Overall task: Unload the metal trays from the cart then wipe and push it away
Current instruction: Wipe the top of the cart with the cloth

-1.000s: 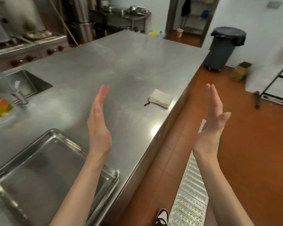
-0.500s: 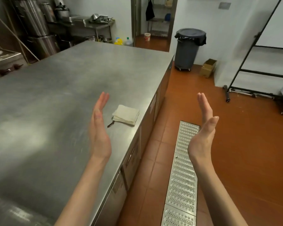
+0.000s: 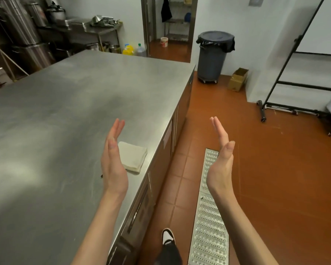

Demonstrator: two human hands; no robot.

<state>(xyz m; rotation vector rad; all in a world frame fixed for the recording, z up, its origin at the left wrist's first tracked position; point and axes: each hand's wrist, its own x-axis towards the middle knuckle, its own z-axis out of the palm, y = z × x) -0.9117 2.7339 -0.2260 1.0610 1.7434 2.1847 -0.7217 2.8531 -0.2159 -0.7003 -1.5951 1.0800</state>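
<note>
Apparently emptied, the black cart (image 3: 302,73) stands well apart at right, no trays showing. Left hand (image 3: 114,165) and right hand (image 3: 221,161) hover palms inward, fingers straight, pressed together, empty. The folded cloth (image 3: 133,156) on the steel counter (image 3: 65,115) looks best pinched first.

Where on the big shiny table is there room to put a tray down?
Nearly all of the steel counter is bare, from the folded cloth near its right edge back to the far end. The left hand hovers beside the cloth. The back table is crowded with metal kitchenware.
</note>
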